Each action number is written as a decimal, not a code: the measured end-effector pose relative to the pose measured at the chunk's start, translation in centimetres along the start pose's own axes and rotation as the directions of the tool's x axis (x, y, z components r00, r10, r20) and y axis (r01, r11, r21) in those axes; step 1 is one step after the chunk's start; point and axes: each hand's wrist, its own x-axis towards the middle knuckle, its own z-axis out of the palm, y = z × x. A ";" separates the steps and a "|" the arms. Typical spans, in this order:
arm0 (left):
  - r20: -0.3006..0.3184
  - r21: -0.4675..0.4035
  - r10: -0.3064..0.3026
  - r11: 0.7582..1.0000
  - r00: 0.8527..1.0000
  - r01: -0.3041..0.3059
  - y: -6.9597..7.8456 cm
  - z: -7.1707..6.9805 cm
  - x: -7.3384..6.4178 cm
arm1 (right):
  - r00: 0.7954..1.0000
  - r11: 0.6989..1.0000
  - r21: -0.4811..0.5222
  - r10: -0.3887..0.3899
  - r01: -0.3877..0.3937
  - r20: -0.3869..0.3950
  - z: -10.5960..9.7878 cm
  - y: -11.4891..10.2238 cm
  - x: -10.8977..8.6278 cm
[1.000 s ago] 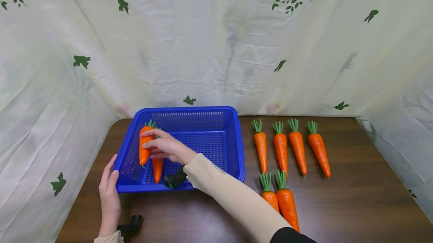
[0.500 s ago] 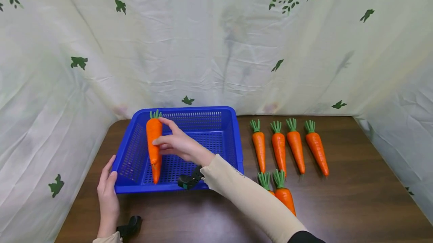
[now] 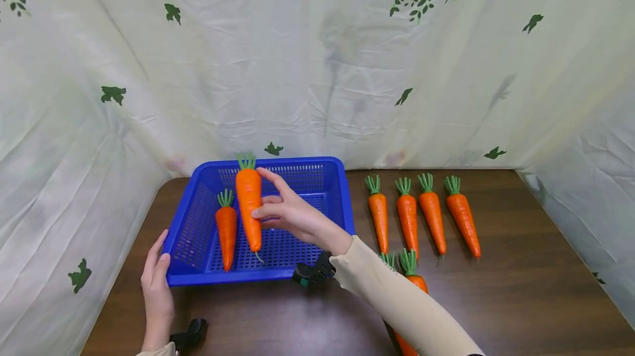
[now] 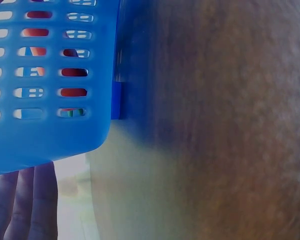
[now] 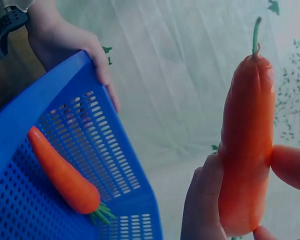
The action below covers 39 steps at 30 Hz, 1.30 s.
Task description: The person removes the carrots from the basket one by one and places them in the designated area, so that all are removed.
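My right hand [image 3: 302, 215] pinches an orange carrot [image 3: 248, 201] between thumb and fingers, above the blue plastic basket [image 3: 258, 278]. This carrot hangs leafy end away and thin tip toward me; the right wrist view has it close up, its stringy tip upward. A second carrot [image 3: 226, 235] lies inside the basket, left of the held one. My left hand [image 3: 157, 284] rests against the basket's left side near the front corner, fingers extended along the outer wall. In the left wrist view its fingers [image 4: 42, 200] show below the basket edge.
Four-sided brown table [image 3: 536, 290] under everything. To the basket's right lies a row of several carrots [image 3: 408, 218]. Nearer me is another carrot [image 3: 414, 281], with one beside it mostly hidden by my right forearm. A white leaf-printed curtain [image 3: 278, 69] hangs behind.
My right hand has lifted the carrot from the basket's left part and carried it rightward, uncovering the other carrot there. The left hand keeps its place at the basket.
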 end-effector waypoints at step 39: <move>-0.001 0.018 0.011 1.000 1.000 -0.011 -0.2 -0.1 0.0 | 0.991 0.995 0.032 -0.093 0.096 -0.092 -8.6 0.5 -12.2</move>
